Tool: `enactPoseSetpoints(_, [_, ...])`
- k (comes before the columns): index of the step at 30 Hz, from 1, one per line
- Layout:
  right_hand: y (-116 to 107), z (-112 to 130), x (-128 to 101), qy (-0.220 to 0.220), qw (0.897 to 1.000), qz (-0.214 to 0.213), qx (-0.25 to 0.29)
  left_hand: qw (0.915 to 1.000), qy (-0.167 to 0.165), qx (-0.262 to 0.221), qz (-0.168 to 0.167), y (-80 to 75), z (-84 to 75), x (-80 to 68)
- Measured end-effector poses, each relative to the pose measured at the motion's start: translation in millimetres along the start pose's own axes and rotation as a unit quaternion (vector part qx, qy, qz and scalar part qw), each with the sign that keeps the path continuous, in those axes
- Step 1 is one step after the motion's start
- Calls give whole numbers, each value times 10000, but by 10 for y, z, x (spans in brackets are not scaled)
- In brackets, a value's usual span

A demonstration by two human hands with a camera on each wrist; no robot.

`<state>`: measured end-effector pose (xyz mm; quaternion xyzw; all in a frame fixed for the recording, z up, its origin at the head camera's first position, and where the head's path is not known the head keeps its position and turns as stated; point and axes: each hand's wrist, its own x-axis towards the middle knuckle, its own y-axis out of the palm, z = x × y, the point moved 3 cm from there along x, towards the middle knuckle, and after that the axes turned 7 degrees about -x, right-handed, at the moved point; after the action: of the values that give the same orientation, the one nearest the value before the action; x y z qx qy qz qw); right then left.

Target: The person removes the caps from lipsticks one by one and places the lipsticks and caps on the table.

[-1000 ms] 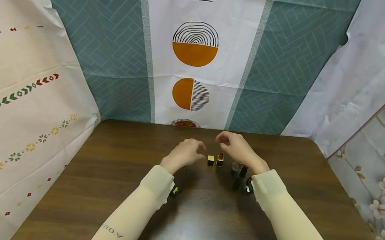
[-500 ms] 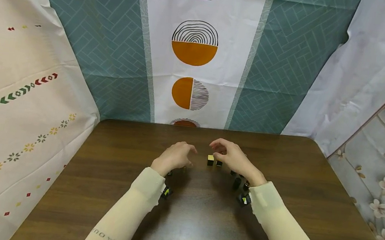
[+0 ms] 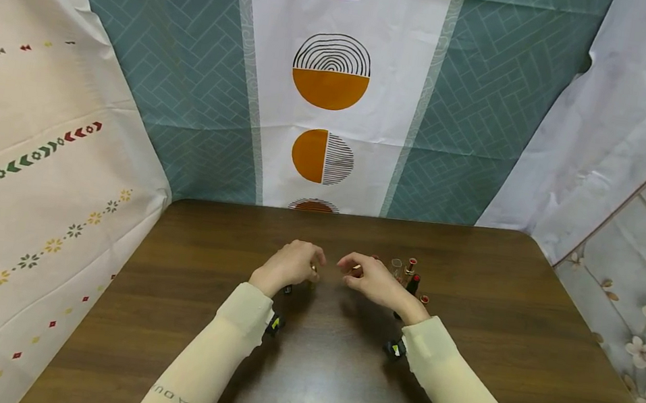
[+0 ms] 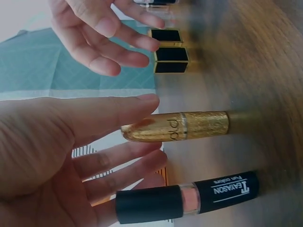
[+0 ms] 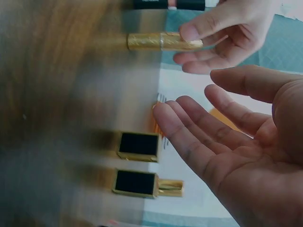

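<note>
Left hand hovers over dark woodgrain table, fingers relaxed, slightly spread; thumb tip touches cap of gold glitter lipstick. Gold tube upright on tabletop, long axis vertical, rounded cap up. Black plastic lipstick upright just beside it. Right hand near, fingers straight and loose, gripping nothing. Two square black-gold lipsticks upright below right fingers. Tabletop roomy toward near edge.

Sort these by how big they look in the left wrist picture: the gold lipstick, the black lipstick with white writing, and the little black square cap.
1. Black lipstick with white writing looks longest, though it stands nearest the camera, which may flatter it.
2. Gold lipstick.
3. Little black square cap, clearly the smallest, but also farther away.
</note>
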<state>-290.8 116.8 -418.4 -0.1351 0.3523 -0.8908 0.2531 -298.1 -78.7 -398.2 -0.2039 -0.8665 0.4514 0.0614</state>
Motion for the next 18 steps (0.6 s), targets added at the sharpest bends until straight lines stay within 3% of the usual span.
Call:
enactPoseSetpoints(9, [116,-4,32,-3,9999,88,116,9999,149,-53,-43,23,37,19])
enactPoseSetpoints(14, [166,-23,62,58,9994,154,300,9991,347,56,-221,25,69,37])
enactPoseSetpoints(18, [221,-54,81,108,9989,202,408,9989,308,94,-350,29,98,46])
